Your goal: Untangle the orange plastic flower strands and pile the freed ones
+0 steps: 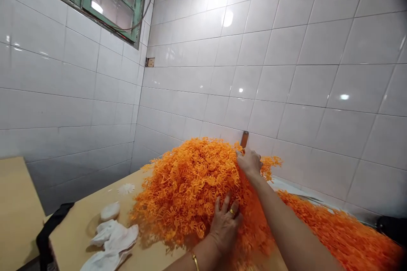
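Observation:
A large heap of orange plastic net-like pieces [187,178] lies on a light wooden table [76,237] in a tiled corner. My left hand [225,222], with a ring and a bangle, rests flat on the near side of the heap, fingers spread. My right hand [249,161] reaches over the top of the heap with its fingers closed into the orange material. A brown handle-like object [244,139] sticks up just behind that hand; whether the hand holds it is unclear.
More orange material [337,228] spreads along the right wall. White cloth pieces [111,241] and a white flower-like piece [126,188] lie on the table's left part. A black strap [52,224] hangs at the table's left edge. A second table [15,211] stands at far left.

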Available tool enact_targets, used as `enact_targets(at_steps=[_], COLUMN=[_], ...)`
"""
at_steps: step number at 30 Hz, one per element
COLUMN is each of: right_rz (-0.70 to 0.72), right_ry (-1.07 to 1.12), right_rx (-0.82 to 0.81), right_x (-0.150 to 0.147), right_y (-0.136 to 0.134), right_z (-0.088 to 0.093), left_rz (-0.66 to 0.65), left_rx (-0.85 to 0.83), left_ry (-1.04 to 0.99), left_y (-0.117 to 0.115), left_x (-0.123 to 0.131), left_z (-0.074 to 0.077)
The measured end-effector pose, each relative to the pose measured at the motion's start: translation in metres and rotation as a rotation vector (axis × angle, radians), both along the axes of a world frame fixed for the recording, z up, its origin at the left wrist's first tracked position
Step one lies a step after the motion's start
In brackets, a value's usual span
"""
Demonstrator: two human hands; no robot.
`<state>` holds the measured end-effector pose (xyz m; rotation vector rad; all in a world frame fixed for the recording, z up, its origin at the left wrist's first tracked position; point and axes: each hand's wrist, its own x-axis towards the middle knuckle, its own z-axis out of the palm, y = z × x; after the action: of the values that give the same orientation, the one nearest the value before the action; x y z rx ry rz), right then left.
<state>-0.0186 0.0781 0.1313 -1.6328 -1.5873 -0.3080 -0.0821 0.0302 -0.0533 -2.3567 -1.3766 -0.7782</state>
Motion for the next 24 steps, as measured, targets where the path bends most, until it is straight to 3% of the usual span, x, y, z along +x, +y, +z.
enact_targets(at_steps=[3, 7, 10, 14, 17, 21, 24], right_rz=[0.156, 0.381, 0.396, 0.358, 0.331, 0.328, 0.366], right_ry=[-0.069, -0.066, -0.061, -0.076, -0.068, -0.045, -0.023], right_rx=[0.071, 0.113, 0.058, -0.02, -0.048, -0.02, -0.009], right_x=[-0.002, 0.008, 0.02, 0.035, 0.044, 0.049, 0.047], right_y=[-0.006, -0.036, -0.056, -0.063, -0.055, -0.042, -0.038], right_z=[-0.016, -0.04, -0.051, -0.05, -0.046, -0.047, -0.052], left_rz=[-0.004, -0.006, 0.01, -0.008, -0.013, -0.153, -0.055], left_rx=[-0.047, -0.085, -0.118, -0.145, -0.105, 0.097, 0.236], left_ry=[0.022, 0.03, 0.025, 0.06, 0.118, 0.18, 0.103], left_y=[0.008, 0.018, 0.029, 0.037, 0.021, -0.022, -0.04], left_x=[-0.004, -0.007, -0.007, -0.005, -0.007, -0.024, -0.042], left_z=[0.014, 0.036, 0.047, 0.053, 0.052, 0.059, 0.07])
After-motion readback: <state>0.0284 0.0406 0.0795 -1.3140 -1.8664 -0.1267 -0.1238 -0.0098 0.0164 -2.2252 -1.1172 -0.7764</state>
